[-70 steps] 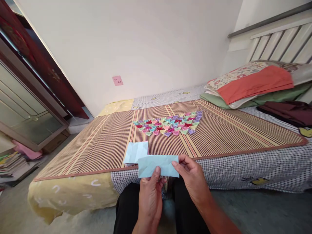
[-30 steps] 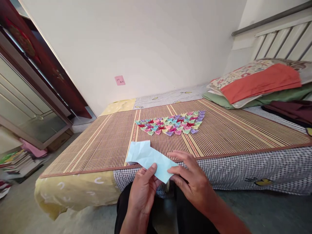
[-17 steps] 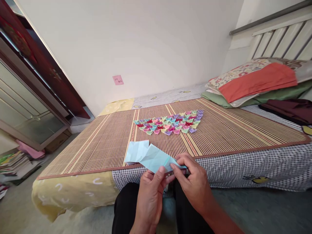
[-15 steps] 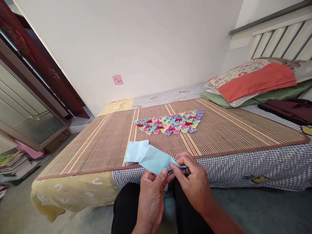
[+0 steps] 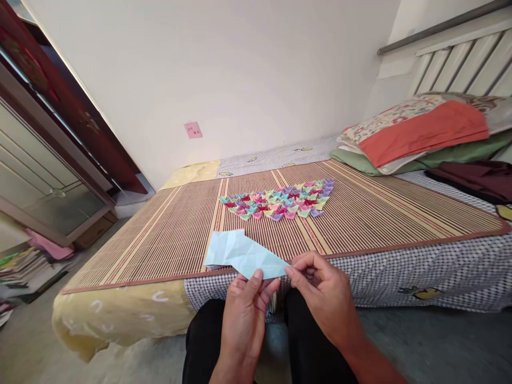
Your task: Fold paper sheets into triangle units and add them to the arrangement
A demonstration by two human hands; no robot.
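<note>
A light-blue sheet of creased paper (image 5: 260,257) is held just above my knees, at the front edge of the mat. My left hand (image 5: 245,314) grips its lower edge, thumb on top and fingers beneath. At the pointed right corner, my right hand (image 5: 322,296) pinches the paper between thumb and index finger. A stack of square paper (image 5: 224,246) with a light-blue top piece lies just behind it on the mat, partly overlapped by the held sheet. Farther back, several small folded paper boats (image 5: 276,201) in many colours stand in close rows.
The striped mat (image 5: 160,234) covers the bed, over a checked sheet (image 5: 380,277) and a yellow cloth (image 5: 124,312). Pillows (image 5: 424,133) and dark folded clothes (image 5: 476,178) lie at the right. A pink note (image 5: 193,129) is on the wall; books (image 5: 24,272) are piled at left.
The folded right part of the blue paper has been spread out into a flat pointed shape. My right hand has shifted slightly right to its corner; my left thumb has moved left.
</note>
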